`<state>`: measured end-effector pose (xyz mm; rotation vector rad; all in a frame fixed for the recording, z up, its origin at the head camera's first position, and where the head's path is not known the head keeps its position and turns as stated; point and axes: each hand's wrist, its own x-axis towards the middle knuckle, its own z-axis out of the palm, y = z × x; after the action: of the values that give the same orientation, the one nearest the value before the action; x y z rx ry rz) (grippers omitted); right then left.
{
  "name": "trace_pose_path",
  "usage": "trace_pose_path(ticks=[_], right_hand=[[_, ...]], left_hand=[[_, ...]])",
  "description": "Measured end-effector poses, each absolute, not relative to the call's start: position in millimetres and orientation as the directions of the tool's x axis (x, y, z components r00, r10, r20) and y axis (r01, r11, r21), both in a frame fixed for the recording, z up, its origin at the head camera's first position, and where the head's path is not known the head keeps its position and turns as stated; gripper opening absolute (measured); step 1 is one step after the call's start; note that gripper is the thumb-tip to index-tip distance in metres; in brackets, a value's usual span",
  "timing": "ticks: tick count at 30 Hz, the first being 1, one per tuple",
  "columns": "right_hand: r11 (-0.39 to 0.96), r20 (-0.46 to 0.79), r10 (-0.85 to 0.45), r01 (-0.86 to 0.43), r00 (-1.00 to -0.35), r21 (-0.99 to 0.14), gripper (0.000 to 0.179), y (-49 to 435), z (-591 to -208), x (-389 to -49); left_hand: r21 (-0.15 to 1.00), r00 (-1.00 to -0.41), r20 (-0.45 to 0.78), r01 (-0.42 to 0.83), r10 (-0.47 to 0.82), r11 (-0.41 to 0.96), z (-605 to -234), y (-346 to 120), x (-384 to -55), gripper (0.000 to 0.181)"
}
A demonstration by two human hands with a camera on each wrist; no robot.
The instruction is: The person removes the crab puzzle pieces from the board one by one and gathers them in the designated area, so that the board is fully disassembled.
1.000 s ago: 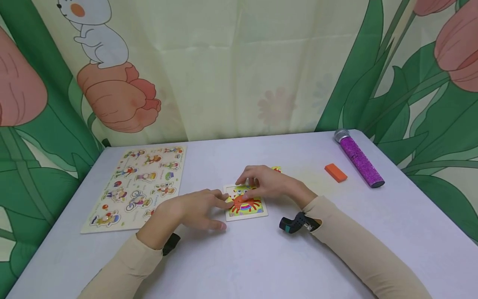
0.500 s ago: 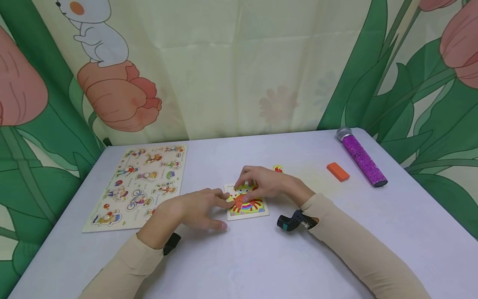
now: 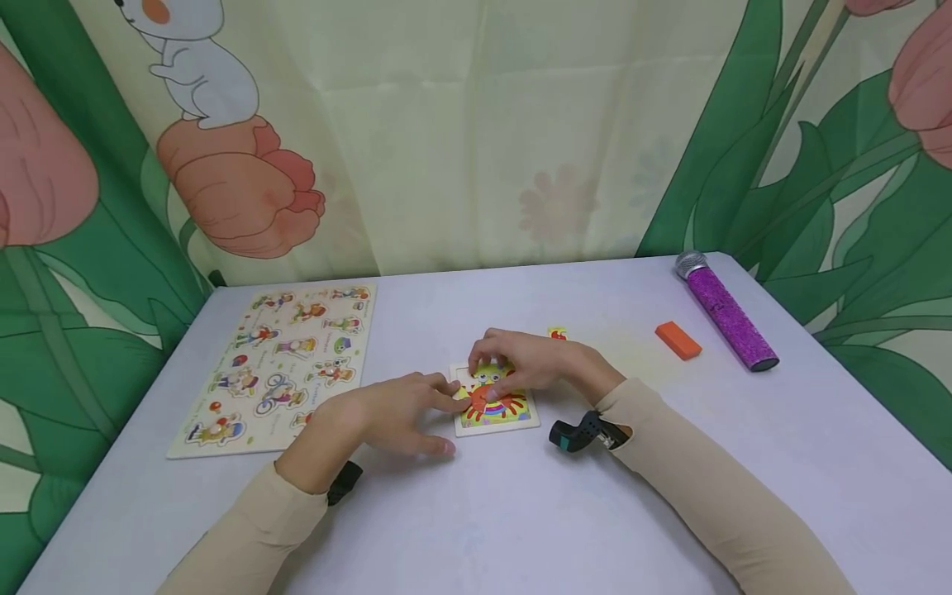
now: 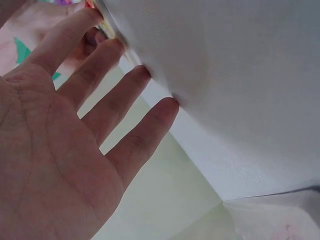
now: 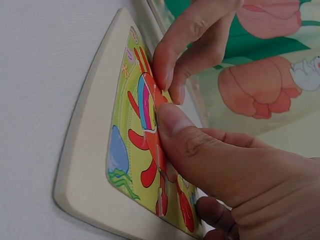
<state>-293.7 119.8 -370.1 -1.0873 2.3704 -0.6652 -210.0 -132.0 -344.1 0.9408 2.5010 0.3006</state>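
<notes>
A small square crab jigsaw puzzle [image 3: 500, 430] with a pale wooden frame lies mid-table. My right hand [image 3: 524, 359] is over its far side, fingers bent, pinching a puzzle piece [image 3: 488, 373] with crab eyes. In the right wrist view, the thumb [image 5: 175, 122] presses on the orange crab body. My left hand [image 3: 394, 413] is at the puzzle's left side, its fingers spread and nearly straight, with fingertips touching the frame and crab. The palm [image 4: 55, 145] shows in the left wrist view. A loose red-and-yellow puzzle piece [image 3: 557, 333] lies beyond my right wrist.
At the left lies a large picture board [image 3: 297, 368] with several cartoon figures. An orange block [image 3: 678, 340] and a purple glittery microphone [image 3: 729, 314] are at the right. A patterned curtain [image 3: 476, 149] hangs behind the white table [image 3: 476, 529].
The view shifts slightly, moving the things on the table a little in the picture. Both hands stay at the puzzle in nearly the same pose.
</notes>
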Motion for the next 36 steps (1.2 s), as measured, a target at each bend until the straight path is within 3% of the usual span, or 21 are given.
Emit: trace_pose_path(ticks=[36], right_hand=[[0.586,-0.224,-0.781,-0.560,-0.583,-0.586,0.039,119.0,-365.9,-294.5]], left_hand=[[0.340,-0.682,-0.335,0.555,0.650,0.759,-348.2,-132.3,-208.1,0.066]])
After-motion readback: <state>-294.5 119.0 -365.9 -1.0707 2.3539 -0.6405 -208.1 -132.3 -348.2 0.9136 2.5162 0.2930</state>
